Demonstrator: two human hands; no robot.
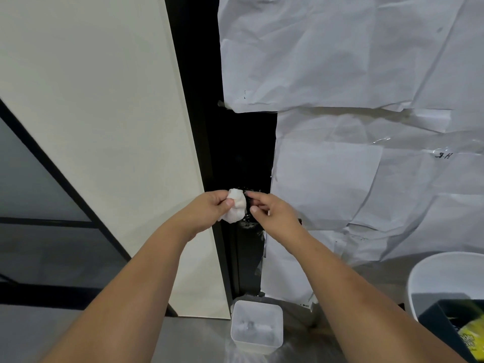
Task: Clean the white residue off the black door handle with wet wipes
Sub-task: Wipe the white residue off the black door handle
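Mid-wipe: left hand (209,208) grips bunched wet wipe (237,205) against door handle (250,203), right hand (272,210) apparently pinching the handle; next, firmer rubbing on residue.

indoor doorway: paper-covered door (353,61), cream wall (91,100).

Dim, even indoor light with soft shadows; the black door strip (242,153) loses all detail. Straight lines bow toward the edges; sharpness is slightly soft.
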